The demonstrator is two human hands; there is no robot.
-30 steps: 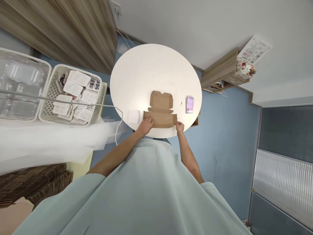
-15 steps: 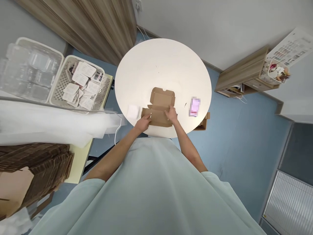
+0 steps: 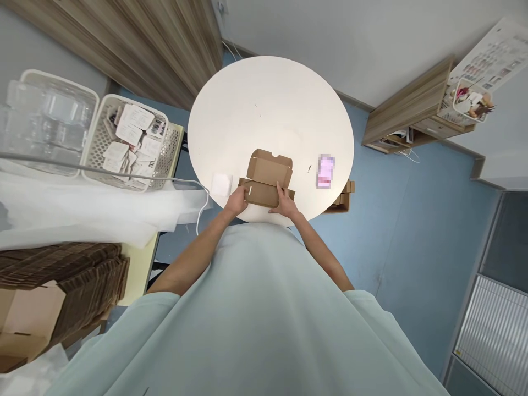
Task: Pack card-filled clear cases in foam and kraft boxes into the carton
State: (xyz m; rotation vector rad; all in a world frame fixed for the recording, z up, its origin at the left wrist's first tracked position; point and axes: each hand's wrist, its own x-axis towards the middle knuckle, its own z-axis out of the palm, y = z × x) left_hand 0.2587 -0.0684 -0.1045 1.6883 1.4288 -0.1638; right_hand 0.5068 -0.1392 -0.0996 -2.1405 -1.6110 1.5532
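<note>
Step in hand looks like folding up the walls of a brown cardboard mailer box (image 3: 268, 171), on the near side of the round white table (image 3: 270, 91), lid open. Left hand (image 3: 236, 201) pinches its left end; right hand (image 3: 285, 204) has fingers spread over the right part, firm grip or not, can't tell. Next move likely calls for keeping the end flaps square. Printed cards (image 3: 134, 116), wall poster (image 3: 493, 55): text unreadable; no brand legible.
</note>
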